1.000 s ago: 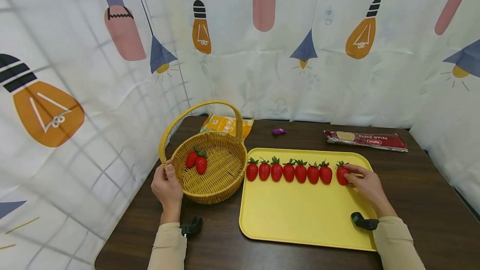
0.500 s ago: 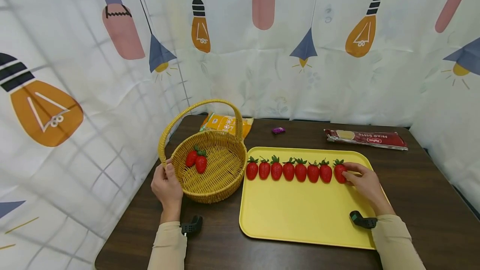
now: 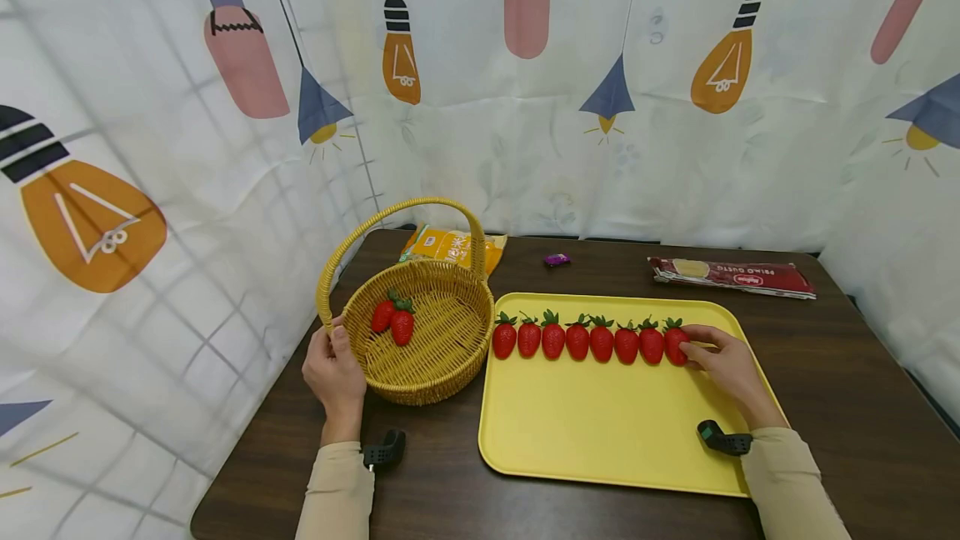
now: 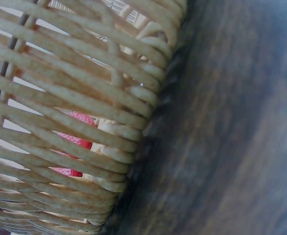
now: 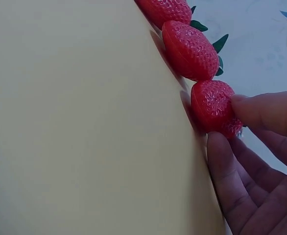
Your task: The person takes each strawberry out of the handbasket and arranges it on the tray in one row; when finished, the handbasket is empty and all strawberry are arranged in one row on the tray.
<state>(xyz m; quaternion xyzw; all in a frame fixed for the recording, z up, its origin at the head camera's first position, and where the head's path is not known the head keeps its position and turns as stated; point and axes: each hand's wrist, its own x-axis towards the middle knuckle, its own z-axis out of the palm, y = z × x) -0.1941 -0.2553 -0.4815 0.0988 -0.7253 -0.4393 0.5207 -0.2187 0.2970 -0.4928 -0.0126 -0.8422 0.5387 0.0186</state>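
My left hand (image 3: pixel 336 377) holds the left side of a yellow wicker basket (image 3: pixel 450 386), where its tall arched handle meets the rim. Two strawberries (image 3: pixel 402 327) lie inside it; in the left wrist view, red patches of strawberry (image 4: pixel 75 139) show through the weave. On the yellow tray (image 3: pixel 600 423), several strawberries (image 3: pixel 577 342) stand in a row along the far side, green leaves pointing away. At the row's right end, my right hand (image 3: pixel 727 369) pinches the last strawberry (image 5: pixel 212 105) between thumb and fingers. It sits against or very close to its neighbour (image 5: pixel 190 49).
Behind the basket lies an orange snack packet (image 3: pixel 450 247). A small purple wrapped sweet (image 3: pixel 557 260) is near the back edge, with a long red packet (image 3: pixel 731 277) behind the tray. The dark wooden table (image 3: pixel 427 473) backs onto a printed curtain (image 3: pixel 480 123).
My right hand has slid the pinched strawberry left along the tray, closing the gap to the row. My left hand stays on the basket.
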